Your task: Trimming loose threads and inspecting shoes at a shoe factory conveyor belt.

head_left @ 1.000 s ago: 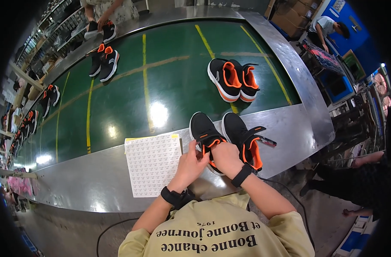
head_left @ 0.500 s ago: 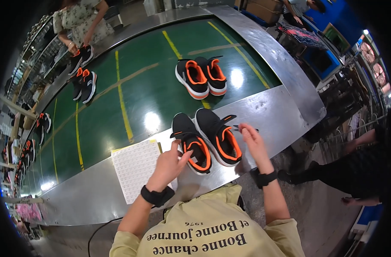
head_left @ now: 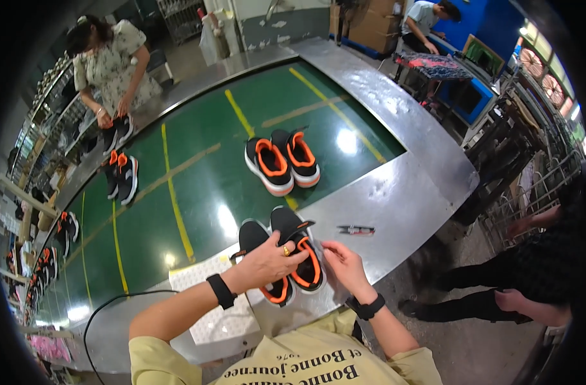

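Note:
Two black shoes with orange lining stand side by side on the metal edge in front of me: a left shoe and a right shoe. My left hand reaches across both, its ringed fingers stretched apart over the right shoe's opening. It covers much of the left shoe. Close to the right shoe's outer side is my right hand, thumb and forefinger drawn together; whatever may be between them is too small to make out. Thread snips lie on the metal, beyond my right hand.
Another pair of shoes stands on the green conveyor belt. More pairs line the left side, where a person handles a shoe. Under my left forearm is a white printed sheet. A dark cable curves at left.
The snips have left my right hand and lie on the metal. My left hand has moved from the left shoe's opening across to the right shoe. The view has shifted.

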The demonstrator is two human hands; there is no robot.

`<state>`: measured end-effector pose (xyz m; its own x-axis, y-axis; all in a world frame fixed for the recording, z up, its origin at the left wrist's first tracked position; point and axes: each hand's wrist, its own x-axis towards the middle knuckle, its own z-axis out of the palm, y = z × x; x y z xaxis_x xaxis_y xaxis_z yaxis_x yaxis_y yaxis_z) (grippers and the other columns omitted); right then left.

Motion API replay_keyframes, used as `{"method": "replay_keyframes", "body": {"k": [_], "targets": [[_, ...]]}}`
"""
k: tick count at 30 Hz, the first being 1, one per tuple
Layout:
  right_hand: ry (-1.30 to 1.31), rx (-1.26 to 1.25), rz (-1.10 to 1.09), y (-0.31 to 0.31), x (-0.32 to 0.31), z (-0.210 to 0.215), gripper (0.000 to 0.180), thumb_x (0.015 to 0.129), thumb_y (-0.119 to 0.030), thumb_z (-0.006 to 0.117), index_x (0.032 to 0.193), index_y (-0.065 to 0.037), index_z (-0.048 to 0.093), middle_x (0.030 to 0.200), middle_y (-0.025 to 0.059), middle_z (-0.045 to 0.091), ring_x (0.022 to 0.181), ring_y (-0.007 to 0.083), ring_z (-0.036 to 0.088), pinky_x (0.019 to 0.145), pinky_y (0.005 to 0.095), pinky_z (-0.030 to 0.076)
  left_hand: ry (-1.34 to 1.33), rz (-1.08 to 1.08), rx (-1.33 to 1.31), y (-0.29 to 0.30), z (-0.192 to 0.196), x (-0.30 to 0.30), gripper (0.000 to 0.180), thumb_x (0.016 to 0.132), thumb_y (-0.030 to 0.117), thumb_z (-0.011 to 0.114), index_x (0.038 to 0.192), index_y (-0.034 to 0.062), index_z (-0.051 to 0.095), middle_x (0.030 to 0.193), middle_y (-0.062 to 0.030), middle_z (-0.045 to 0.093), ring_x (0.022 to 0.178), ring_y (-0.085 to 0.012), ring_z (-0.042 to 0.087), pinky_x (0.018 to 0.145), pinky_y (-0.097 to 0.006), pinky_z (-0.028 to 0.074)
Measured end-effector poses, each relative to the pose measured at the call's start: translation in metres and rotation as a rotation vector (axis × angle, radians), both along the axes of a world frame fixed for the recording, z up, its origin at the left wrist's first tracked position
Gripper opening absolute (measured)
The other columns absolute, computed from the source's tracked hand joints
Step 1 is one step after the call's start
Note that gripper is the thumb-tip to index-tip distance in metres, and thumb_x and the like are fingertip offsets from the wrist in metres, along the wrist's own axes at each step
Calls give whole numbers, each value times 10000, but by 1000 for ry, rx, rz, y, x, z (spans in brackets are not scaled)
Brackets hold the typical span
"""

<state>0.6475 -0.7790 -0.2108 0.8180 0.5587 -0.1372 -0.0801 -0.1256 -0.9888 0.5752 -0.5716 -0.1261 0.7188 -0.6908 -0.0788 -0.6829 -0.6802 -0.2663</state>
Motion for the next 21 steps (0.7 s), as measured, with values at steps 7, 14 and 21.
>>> {"method": "replay_keyframes", "body": {"k": [7, 14, 21], "targets": [[-882, -606, -188, -43, 57, -27, 299, 695, -72, 622, 992, -94, 587, 1071, 108, 552, 1041, 298, 507, 819, 423, 420, -66, 445, -385, 73, 18, 46, 83, 645, 115, 613, 721, 130, 645, 924, -34, 570, 822, -259, 565, 724, -353, 481], [-753, -664, -182, -38, 57, -41, 167, 717, -108, 644, 869, -177, 647, 907, 14, 555, 870, 220, 533, 730, 360, 394, -12, 1234, -100, 231, 23, 98, 197, 660, 217, 625, 786, 69, 659, 925, -127, 628, 829, -332, 614, 725, -419, 495], [-532, -561, -161, -39, 73, -41, 92, 745, -139, 654, 833, -165, 648, 849, 4, 553, 797, 193, 543, 699, 338, 390, -612, 1227, -378, 355, 18, 179, 325, 748, 190, 655, 980, -10, 548, 976, -137, 589, 986, -343, 556, 819, -403, 464]]}}
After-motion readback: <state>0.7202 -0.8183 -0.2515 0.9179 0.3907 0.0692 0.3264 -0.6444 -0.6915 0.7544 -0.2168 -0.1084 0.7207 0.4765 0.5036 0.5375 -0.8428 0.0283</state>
